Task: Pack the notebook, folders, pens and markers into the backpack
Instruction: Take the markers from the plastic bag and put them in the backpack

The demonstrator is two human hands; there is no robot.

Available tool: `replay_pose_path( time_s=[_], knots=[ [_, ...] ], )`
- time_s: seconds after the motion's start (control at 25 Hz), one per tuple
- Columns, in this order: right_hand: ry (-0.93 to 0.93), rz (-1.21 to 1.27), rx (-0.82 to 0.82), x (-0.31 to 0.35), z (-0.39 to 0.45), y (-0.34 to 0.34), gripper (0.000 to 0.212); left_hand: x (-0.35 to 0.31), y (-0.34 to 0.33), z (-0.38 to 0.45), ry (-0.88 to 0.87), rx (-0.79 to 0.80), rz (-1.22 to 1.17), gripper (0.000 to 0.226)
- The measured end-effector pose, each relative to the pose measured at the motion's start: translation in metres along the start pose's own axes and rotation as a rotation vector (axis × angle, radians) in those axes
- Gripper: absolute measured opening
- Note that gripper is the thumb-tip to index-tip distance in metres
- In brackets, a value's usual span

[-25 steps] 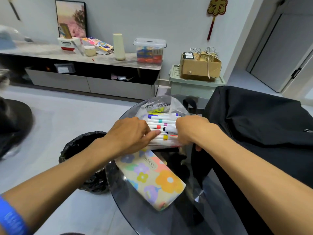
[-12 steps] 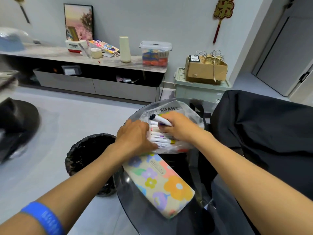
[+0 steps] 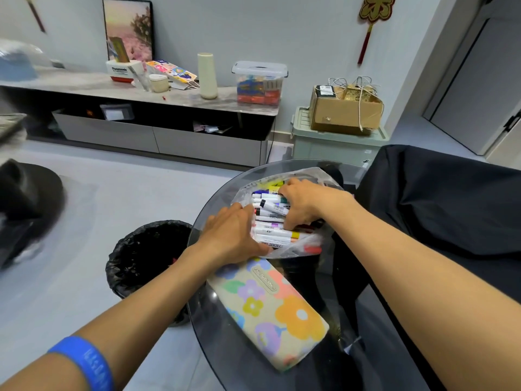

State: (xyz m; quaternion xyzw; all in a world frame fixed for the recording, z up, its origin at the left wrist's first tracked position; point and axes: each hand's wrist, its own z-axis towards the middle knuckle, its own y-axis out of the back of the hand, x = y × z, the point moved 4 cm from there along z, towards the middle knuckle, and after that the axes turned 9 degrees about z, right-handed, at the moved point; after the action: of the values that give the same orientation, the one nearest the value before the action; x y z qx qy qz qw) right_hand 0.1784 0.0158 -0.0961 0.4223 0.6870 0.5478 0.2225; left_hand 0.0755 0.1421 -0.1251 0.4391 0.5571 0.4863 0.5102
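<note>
A clear plastic bag (image 3: 310, 176) full of coloured markers (image 3: 267, 231) lies on the round glass table (image 3: 225, 351). My left hand (image 3: 231, 235) presses flat against the bag's left side, over the marker ends. My right hand (image 3: 307, 203) reaches into the bag from the right, its fingers curled round a bunch of markers; a black-capped one sticks out beside its thumb. A floral pencil case (image 3: 270, 311) lies just in front of the bag. The black backpack (image 3: 439, 198) stands at the table's right side; its opening is hidden.
A black-lined waste bin (image 3: 146, 249) stands on the floor left of the table. Beyond are a low TV cabinet (image 3: 158, 136) with clutter, a green storage box (image 3: 335, 145) topped by a cardboard box, and a door at far right.
My right hand, which had lifted a black-capped marker above the pile, has come down and curled over the markers in the bag. My left hand has stayed at the bag's left side.
</note>
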Motion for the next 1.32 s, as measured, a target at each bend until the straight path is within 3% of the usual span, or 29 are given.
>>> replay_pose_path(
  time_s=[0.12, 0.32, 0.56, 0.64, 0.72, 0.92, 1.0, 1.08, 1.2, 1.32],
  knots=[
    [-0.005, -0.013, -0.036, 0.001, 0.001, -0.003, 0.031, -0.003, -0.001, 0.000, -0.012, -0.014, -0.025, 0.064],
    [0.007, -0.035, -0.243, 0.000, -0.005, -0.003, 0.018, -0.003, -0.005, 0.002, 0.007, -0.029, -0.043, 0.061],
    [-0.010, 0.214, -0.440, -0.017, -0.017, 0.004, 0.028, -0.005, -0.009, 0.004, 0.010, -0.047, -0.021, 0.054],
    [-0.014, 0.275, -0.433, -0.022, -0.022, 0.005, 0.029, -0.005, -0.009, 0.005, 0.008, -0.054, -0.023, 0.054],
    [0.021, 0.506, -0.425, -0.021, -0.030, 0.006, 0.029, -0.007, -0.008, 0.005, 0.008, -0.053, -0.018, 0.054],
    [0.022, 1.540, -0.597, -0.023, -0.071, 0.028, 0.019, -0.011, 0.001, 0.001, 0.017, -0.080, -0.022, 0.052],
    [-0.010, 1.860, -0.587, -0.025, -0.095, 0.034, 0.017, -0.017, 0.010, -0.004, 0.020, -0.100, 0.024, 0.047],
    [-0.078, 2.027, -0.567, -0.030, -0.131, 0.039, 0.016, -0.029, 0.023, -0.013, 0.016, -0.113, 0.093, 0.046],
    [-0.152, 2.074, -0.592, -0.052, -0.197, 0.044, 0.018, -0.069, 0.053, -0.038, -0.038, -0.231, 0.216, 0.052],
    [-0.223, 2.089, -0.680, -0.084, -0.262, 0.048, 0.009, -0.152, 0.073, -0.076, -0.425, -0.314, -0.023, 0.037]
  ],
)
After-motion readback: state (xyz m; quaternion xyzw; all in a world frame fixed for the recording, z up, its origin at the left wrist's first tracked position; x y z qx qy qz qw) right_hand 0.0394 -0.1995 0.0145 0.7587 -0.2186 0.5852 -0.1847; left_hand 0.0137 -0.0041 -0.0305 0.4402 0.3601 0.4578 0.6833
